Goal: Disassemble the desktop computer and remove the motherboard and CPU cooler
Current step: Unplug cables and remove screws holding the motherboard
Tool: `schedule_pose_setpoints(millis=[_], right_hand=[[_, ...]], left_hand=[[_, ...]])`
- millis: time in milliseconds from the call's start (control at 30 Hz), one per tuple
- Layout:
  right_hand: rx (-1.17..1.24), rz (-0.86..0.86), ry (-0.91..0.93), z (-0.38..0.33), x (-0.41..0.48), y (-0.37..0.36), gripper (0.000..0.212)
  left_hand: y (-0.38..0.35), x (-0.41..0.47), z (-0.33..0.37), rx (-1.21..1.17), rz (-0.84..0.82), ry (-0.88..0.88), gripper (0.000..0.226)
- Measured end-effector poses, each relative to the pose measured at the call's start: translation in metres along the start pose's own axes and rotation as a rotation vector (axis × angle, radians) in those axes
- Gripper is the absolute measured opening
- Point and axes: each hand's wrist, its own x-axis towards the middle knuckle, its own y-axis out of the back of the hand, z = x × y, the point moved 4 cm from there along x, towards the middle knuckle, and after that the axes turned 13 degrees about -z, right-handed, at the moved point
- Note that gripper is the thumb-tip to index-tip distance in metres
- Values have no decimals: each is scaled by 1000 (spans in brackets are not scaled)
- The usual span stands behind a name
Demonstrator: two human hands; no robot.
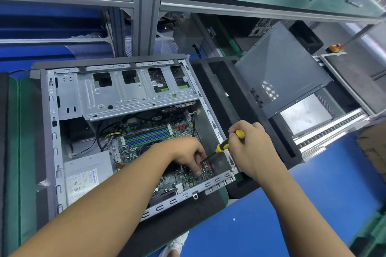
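An open desktop computer case (52,131) lies on its side on the bench. The green motherboard (181,179) sits inside it, with blue and green memory slots (146,136) near the middle. My left hand (188,154) reaches into the case, its fingers curled down onto the board's lower right corner, beside the screwdriver's tip. My right hand (248,144) grips a yellow and black screwdriver (224,146), whose shaft slants down to the board by my left fingers. My left forearm hides the CPU cooler area.
A silver drive cage (129,94) spans the case's upper half. The power supply (83,177) fills the lower left corner. The removed grey side panel (282,69) leans at the right, over a roller conveyor (325,131). Black foam trays (219,81) lie beside the case.
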Motion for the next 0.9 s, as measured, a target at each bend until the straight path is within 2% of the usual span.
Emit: schedule_pose_setpoints(millis=[67,233,367,567,767,900], right_hand=[[29,-1,-3,1,1,1,12],[6,21,-11,3,2,3,12],[35,63,39,0,1,4,13],[66,129,128,-15,-1,7,36],[358,117,181,-21,9,20,21],[450,-34,126,-8,19,31,16]], left_hand=[[-2,0,0,-49,-25,-25,20],[-4,1,-1,-253,-33,-59,2],[-4,0,-2,-335,-25,-50,11],[12,-18,-3,-567,130,-75,20],[19,-56,-14,-824,147,-43,27],[33,-72,8,-1081,199,-220,22]])
